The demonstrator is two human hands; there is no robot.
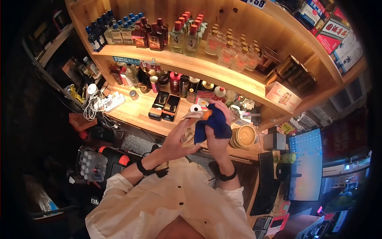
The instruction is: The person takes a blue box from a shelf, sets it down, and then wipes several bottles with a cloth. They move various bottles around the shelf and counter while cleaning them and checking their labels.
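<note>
My left hand (178, 138) is wrapped round a clear glass bottle (188, 134), in front of the wooden counter. A dark blue cloth (215, 124) lies over the fingers of my right hand (218, 144), which closes round it beside the bottle. Something orange (207, 114) shows between the cloth and the bottle's upper part. The cloth and my hands hide much of the bottle. Just beyond my hands, a black two-part device (164, 106) stands on the counter, with a white paper roll (195, 108) to its right.
Rows of small bottles (186, 40) line the wooden shelf (159, 55). More bottles stand beneath it. Stacked round tins (244, 136) sit right of my hands. A monitor (305, 165) and keyboard (267, 181) are at the right. White cables (93, 106) lie at the left, above wrapped water bottles (93, 165).
</note>
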